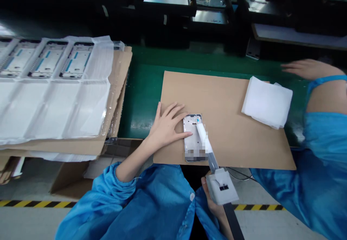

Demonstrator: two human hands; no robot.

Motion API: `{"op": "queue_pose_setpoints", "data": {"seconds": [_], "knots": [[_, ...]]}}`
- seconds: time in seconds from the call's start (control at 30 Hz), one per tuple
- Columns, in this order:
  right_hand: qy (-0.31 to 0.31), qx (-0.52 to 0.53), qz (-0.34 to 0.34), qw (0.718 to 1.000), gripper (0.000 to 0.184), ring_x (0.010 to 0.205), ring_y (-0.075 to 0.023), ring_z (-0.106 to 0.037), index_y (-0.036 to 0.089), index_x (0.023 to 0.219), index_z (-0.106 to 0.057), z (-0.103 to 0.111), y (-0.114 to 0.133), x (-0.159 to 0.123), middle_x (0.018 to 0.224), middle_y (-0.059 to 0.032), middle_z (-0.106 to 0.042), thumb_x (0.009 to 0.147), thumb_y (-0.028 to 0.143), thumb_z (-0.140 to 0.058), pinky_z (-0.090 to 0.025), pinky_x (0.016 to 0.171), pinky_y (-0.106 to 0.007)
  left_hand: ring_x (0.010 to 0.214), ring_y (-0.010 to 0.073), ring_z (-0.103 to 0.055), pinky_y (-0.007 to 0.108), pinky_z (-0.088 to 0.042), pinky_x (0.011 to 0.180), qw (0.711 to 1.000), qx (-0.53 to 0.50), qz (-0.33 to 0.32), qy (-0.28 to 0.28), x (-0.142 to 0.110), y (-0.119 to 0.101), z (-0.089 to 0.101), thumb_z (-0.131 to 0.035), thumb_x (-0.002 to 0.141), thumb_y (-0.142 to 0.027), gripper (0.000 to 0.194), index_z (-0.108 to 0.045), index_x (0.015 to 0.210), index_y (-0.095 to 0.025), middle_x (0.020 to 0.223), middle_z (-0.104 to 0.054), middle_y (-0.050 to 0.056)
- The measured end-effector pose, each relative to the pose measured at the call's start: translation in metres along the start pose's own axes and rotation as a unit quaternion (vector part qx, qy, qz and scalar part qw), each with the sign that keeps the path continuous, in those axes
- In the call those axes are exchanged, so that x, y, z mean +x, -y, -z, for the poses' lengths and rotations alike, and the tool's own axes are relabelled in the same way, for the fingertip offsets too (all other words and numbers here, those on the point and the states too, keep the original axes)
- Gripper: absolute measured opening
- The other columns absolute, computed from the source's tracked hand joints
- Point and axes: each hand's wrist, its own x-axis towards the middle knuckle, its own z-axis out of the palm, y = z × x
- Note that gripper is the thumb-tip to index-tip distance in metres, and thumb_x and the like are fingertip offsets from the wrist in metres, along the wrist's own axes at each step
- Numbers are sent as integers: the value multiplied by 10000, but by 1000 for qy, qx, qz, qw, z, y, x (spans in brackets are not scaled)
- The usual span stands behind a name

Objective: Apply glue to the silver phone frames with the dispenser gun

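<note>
At frame centre, left hand (165, 126) fingers spread flat, pressing phone frame (193, 137) on cardboard sheet (230, 102), right hand (214, 204) fingers clamped on grey handheld tool (217, 175), tip on frame.

No readable text, label, brand or number anywhere in frame. Phone frame (193, 138) at centre: lower part blurred out, nothing legible on it. Handheld tool (221, 185) at lower centre: small dark window on grey body, no characters made out. Tray parts (46, 58) at upper left: blue strips only, too small to read. Only sign-like marking: yellow-black hazard stripe (35, 204) on floor, along bottom edge.
</note>
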Motion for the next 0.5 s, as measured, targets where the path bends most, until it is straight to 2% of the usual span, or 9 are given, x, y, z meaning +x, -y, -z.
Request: {"op": "queue_pose_setpoints", "data": {"seconds": [0.03, 0.1, 0.17, 0.27, 0.37, 0.43, 0.5], "knots": [[10, -11, 63, 998, 325, 1681, 56, -397, 54, 1062, -825, 0, 16, 12, 1722, -193, -556, 1005, 16, -508, -265, 1401, -282, 1753, 390, -407, 774, 51, 1471, 1000, 0, 0, 1, 0, 0, 0, -722, 1057, -830, 777, -671, 1639, -318, 1830, -534, 94], [7, -43, 167, 985, 383, 1780, 46, -165, 25, 1233, -791, -5, 51, 34, 1812, -202, -428, 1057, 30, -451, -108, 1463, -320, 1753, 392, -406, 772, 55, 1471, 1000, -3, 1, 2, 0, 0, 1, -720, 1059, -829, 770, -673, 1639, -326, 1829, -534, 91], [1, -59, 213, 975, 444, 1786, 53, -120, -12, 1305, -746, -12, 83, 51, 1844, -231, -348, 1112, 28, -348, -40, 1479, -333, 1754, 397, -406, 772, 53, 1471, 1000, -7, 2, 2, 0, 0, 0, -717, 1059, -830, 764, -675, 1640, -336, 1828, -536, 88], [29, -36, 233, 971, 465, 1746, 91, -195, -4, 1351, -717, -21, 115, 67, 1852, -224, -340, 1104, -42, -325, 29, 1486, -297, 1754, 403, -403, 773, 50, 1469, 1000, -9, -1, -1, 0, 1, 0, -715, 1058, -831, 771, -673, 1648, -336, 1828, -536, 92], [23, 9, 216, 976, 435, 1742, 74, -223, -13, 1398, -692, -20, 119, 75, 1794, -237, -448, 1108, -14, -367, -18, 1494, -269, 1754, 398, -403, 774, 52, 1469, 1000, -8, -1, -1, 0, 1, 0, -712, 1058, -835, 775, -669, 1651, -337, 1833, -530, 90], [24, 29, 200, 979, 436, 1751, 44, -238, -33, 1394, -686, -14, 106, 76, 1734, -260, -520, 1112, 21, -359, -97, 1493, -267, 1754, 396, -405, 779, 52, 1467, 1000, -5, 0, 1, 0, 1, 0, -725, 1055, -830, 781, -670, 1649, -327, 1832, -530, 95], [46, 36, 188, 980, 448, 1732, 31, -301, -27, 1376, -695, -3, 83, 70, 1658, -259, -595, 1100, 21, -345, -157, 1487, -265, 1753, 400, -406, 784, 48, 1466, 1000, -4, 2, 3, 0, 0, 0, -738, 1052, -823, 787, -673, 1647, -312, 1831, -531, 103]]}}
